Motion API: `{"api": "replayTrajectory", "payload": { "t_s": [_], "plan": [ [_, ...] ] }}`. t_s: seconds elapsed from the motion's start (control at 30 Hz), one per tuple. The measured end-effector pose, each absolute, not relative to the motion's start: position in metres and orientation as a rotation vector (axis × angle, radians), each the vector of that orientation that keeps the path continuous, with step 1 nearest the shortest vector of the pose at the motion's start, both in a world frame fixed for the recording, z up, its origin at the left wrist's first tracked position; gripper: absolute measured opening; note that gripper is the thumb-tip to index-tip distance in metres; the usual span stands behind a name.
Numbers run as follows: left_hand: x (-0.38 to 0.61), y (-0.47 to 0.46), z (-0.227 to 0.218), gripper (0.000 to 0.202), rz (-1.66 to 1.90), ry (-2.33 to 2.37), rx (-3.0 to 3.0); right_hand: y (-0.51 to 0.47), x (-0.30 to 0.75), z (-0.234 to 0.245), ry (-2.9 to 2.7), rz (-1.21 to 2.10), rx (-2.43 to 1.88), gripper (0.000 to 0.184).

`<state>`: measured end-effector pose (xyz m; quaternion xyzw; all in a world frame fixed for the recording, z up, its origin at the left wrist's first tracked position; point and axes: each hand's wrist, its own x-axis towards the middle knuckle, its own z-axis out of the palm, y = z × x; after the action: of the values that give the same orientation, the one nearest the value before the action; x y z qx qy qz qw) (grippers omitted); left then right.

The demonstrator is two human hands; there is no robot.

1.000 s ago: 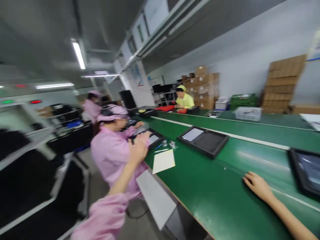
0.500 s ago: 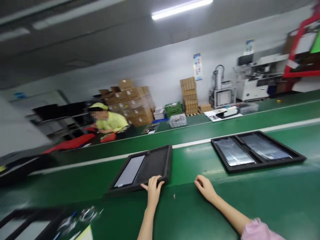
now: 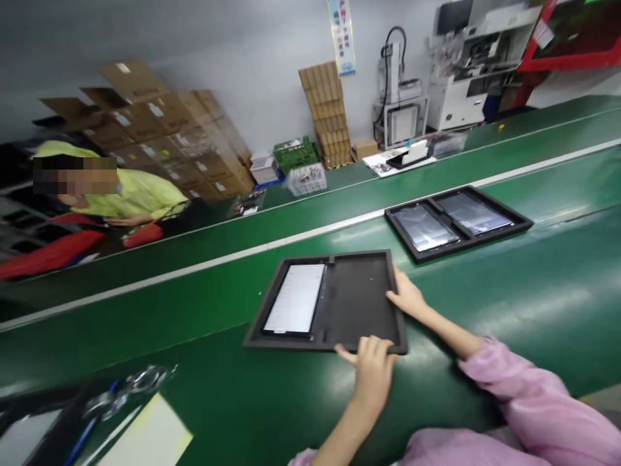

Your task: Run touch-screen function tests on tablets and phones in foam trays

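Note:
A black tray [image 3: 359,301] with two compartments lies on the green work surface in front of me. Its left compartment holds a tablet-like device [image 3: 297,298] with a lit white screen, while the right one is bare. At the near right corner, my left hand [image 3: 372,369] grips the tray's rim, fingers over the edge and thumb out to the left. My right hand [image 3: 408,296] holds the right rim, with some fingers hidden behind the edge.
A second black tray [image 3: 458,220] with two dark-screened devices lies beyond, to the right. Near left are a pale yellow paper [image 3: 150,433], a blue pen [image 3: 80,440], and part of another tray [image 3: 29,421]. Across the bench [image 3: 218,285] a person in yellow [image 3: 145,194] bends over red material.
The tray with the lit device has come rightward and turned, my left hand still on its near edge. My right hand has gone from resting apart to holding its right rim. The view has tilted downward.

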<state>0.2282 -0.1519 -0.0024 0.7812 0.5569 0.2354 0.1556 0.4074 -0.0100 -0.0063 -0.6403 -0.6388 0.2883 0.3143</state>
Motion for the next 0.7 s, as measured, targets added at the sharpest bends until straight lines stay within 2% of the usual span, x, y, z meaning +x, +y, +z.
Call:
{"api": "replayTrajectory", "payload": {
  "t_s": [0.07,0.2,0.27,0.37,0.53,0.63,0.7],
  "plan": [
    [0.218,-0.171,0.002,0.03,0.646,1.604,2.304,-0.04,0.45,-0.009,-1.72,0.747,-1.674,0.083],
    [0.142,-0.196,0.019,0.046,0.705,2.297,2.073,-0.082,0.525,-0.01,-1.916,0.55,-1.552,0.073],
    [0.106,-0.203,0.029,0.052,0.761,2.44,1.886,-0.09,0.543,-0.002,-1.957,0.551,-1.618,0.07],
    [0.086,-0.209,0.036,0.055,0.77,2.368,1.819,-0.09,0.54,0.015,-1.991,0.55,-1.705,0.067],
    [0.119,-0.21,0.039,0.053,0.4,2.386,1.823,-0.099,0.522,0.023,-2.0,0.47,-1.804,0.067],
    [0.125,-0.214,0.054,0.054,0.278,1.947,1.951,-0.111,0.523,0.02,-2.016,0.411,-1.844,0.065],
    [0.117,-0.217,0.067,0.062,0.366,1.752,2.002,-0.116,0.525,0.02,-2.017,0.393,-1.862,0.064]
  ]
}}
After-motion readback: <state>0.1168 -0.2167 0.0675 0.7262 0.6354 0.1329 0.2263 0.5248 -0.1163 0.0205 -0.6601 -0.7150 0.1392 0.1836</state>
